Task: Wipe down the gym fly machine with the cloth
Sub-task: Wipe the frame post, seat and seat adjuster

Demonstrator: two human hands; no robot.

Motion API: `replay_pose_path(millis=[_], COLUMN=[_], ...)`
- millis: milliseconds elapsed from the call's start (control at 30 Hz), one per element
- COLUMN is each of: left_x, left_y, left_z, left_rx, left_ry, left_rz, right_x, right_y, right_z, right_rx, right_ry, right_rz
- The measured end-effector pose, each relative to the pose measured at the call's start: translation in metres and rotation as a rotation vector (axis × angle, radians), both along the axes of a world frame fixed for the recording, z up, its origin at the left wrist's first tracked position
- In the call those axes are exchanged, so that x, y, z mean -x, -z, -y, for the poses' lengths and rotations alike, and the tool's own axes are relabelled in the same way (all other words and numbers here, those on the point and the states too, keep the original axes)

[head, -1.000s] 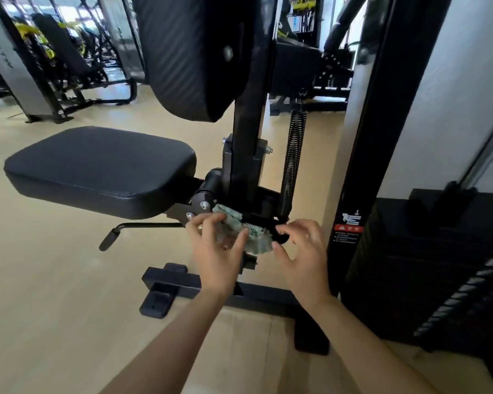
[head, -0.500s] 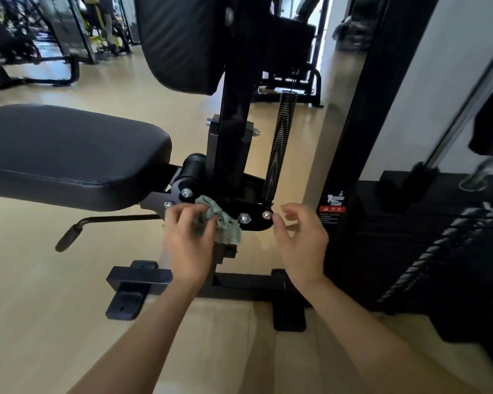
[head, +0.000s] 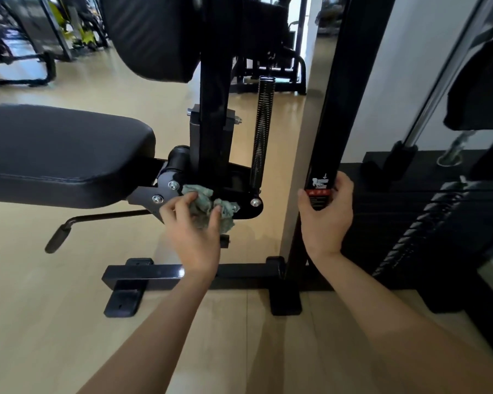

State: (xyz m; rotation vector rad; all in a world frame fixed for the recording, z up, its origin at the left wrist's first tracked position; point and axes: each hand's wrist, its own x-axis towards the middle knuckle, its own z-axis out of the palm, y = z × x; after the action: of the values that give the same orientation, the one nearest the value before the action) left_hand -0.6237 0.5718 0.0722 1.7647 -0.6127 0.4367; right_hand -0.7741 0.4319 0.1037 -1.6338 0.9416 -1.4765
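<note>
Head camera: the left hand [head: 192, 237] grips a crumpled green cloth [head: 208, 203], pressing it to a black bracket plate [head: 248, 213] on the fly machine [head: 211, 81], just beside the padded seat [head: 54, 155]. The right hand [head: 325, 217] wraps round the black upright post [head: 333, 109] at its warning label [head: 319, 189]; a coil spring [head: 262, 137] stands between

Spring [head: 262, 135] narrows gap beside upright post [head: 329, 115].
</note>
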Motion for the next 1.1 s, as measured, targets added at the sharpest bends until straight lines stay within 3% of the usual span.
replay_pose_path(millis=[300, 533, 733, 900, 1100], left_x=[-0.027, -0.033, 0.002, 0.006, -0.025], left_y=[-0.002, -0.009, -0.003, 0.0, -0.012], left_z=[-0.02, -0.028, 0.001, 0.004, -0.017], left_rx=[-0.169, -0.021, -0.052, -0.126, -0.027], left_ry=[0.012, -0.156, 0.029, 0.1, -0.095], left_rz=[0.219, -0.004, 0.007, 0.172, 0.104], right_x=[-0.005, -0.017, -0.024, -0.023, -0.022], right_y=[0.002, 0.012, 0.017, 0.019, 0.018], right_z=[0.001, 0.0, 0.001, 0.003, 0.003], right_rx=[-0.03, -0.031, -0.016, -0.023, -0.011], right_ry=[0.022, 0.088, 0.121, 0.105, 0.115], right_rz=[0.032, 0.049, 0.05, 0.043, 0.051])
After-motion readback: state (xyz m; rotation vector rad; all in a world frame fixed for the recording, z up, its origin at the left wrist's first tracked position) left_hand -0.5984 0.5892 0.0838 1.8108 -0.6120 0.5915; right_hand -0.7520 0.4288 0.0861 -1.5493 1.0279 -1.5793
